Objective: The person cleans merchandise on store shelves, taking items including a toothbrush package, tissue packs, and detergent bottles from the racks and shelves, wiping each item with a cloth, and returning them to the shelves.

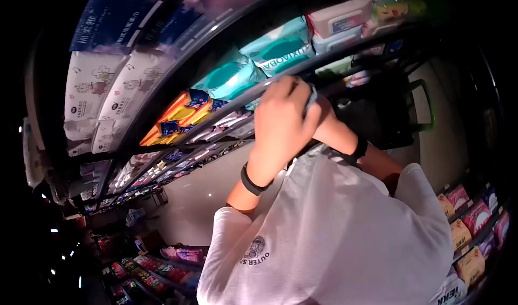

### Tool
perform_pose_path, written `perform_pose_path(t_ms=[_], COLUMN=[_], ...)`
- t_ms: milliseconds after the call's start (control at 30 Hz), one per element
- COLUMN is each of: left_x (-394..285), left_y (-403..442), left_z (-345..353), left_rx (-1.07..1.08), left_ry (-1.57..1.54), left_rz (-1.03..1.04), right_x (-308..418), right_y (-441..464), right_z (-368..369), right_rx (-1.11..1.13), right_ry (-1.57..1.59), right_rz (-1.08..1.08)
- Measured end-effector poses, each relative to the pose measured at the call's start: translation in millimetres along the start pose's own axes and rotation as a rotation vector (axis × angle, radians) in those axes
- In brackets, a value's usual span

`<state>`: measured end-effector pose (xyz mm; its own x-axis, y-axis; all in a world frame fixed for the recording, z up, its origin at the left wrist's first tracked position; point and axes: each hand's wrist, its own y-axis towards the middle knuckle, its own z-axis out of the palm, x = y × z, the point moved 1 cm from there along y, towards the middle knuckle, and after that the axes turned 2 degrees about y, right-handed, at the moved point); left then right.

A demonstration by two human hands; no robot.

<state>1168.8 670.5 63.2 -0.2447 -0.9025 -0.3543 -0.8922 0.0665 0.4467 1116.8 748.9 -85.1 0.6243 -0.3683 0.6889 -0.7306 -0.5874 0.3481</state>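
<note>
My left hand (280, 108), with a black band on its wrist, is closed, its fingers curled and its knuckles toward the shelf. Against it sits my right hand (324, 119), also with a dark band; its fingers look curled but are partly hidden behind the left. A small bluish-grey sliver (312, 96) shows between them; what it belongs to I cannot make out. Both hands are in front of a shelf edge, just below teal wipes packs (283, 57). My white T-shirt (345, 218) fills the lower middle.
Yellow-orange packs (183, 116) and white printed packs (94, 86) line the left shelves. Pink wipes packs (340, 16) sit at the top. A dark cart with a green handle (429, 105) stands at right. More packs (461, 232) fill the shelves at lower right.
</note>
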Motion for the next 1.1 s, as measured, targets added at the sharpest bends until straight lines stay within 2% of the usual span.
perform_pose_path(t_ms=[100, 133, 200, 267, 300, 400, 467, 533, 667, 700, 733, 900, 1033, 1100], left_x=[-18.5, -16.2, -8.1, 5.4, 8.7, 1.6, -15.0, -23.5, -33.4, -35.1, -36.5, -31.3, -28.7, -31.2], left_y=[-10.4, -7.8, -10.3, -12.0, -11.3, -8.9, -10.0, -12.7, -21.4, -23.0, -24.2, -30.9, -30.1, -27.9], left_z=[5.3, 4.2, 4.2, -0.2, -2.6, -11.2, -14.0, -11.5, -15.7, -17.9, -20.6, -10.1, 1.9, -1.5], left_rx=[0.210, 0.232, 0.241, 0.211, 0.212, 0.199, 0.177, 0.189, 0.256, 0.295, 0.334, 0.330, 0.422, 0.428], left_ry=[0.042, 0.073, 0.097, 0.124, 0.124, 0.132, 0.036, 0.021, -0.002, 0.011, 0.024, 0.016, 0.012, -0.048], left_rz=[-0.018, -0.017, -0.051, -0.114, -0.131, -0.120, -0.075, 0.017, 0.041, 0.023, 0.006, 0.018, -0.032, 0.021], right_x=[6.7, 6.1, 12.2, 14.5, 18.0, 16.5, 15.6, 15.5, 8.5, 8.1, 7.5, 9.3, 13.7, 16.1], right_y=[-21.5, -17.2, -1.0, 2.0, 1.3, -5.2, -0.6, -1.2, -0.6, -2.7, -1.9, -3.4, 0.8, 3.5], right_z=[-2.1, -4.1, -38.6, -55.1, -59.5, -54.0, -48.3, -50.8, -27.8, -28.1, -27.9, -46.6, -55.4, -56.3], right_rx=[-0.092, -0.210, 0.114, 0.297, 0.302, 0.100, -0.054, 0.027, -0.076, -0.084, -0.070, 0.026, 0.007, -0.017], right_ry=[-0.042, -0.083, -0.089, -0.217, -0.240, 0.006, 0.521, 0.660, 0.934, 1.266, 1.332, 1.139, 0.980, 0.932], right_rz=[-0.006, -0.108, 0.210, 0.330, 0.374, 0.333, 0.155, 0.147, 0.049, 0.231, 0.258, 0.112, -0.002, -0.054])
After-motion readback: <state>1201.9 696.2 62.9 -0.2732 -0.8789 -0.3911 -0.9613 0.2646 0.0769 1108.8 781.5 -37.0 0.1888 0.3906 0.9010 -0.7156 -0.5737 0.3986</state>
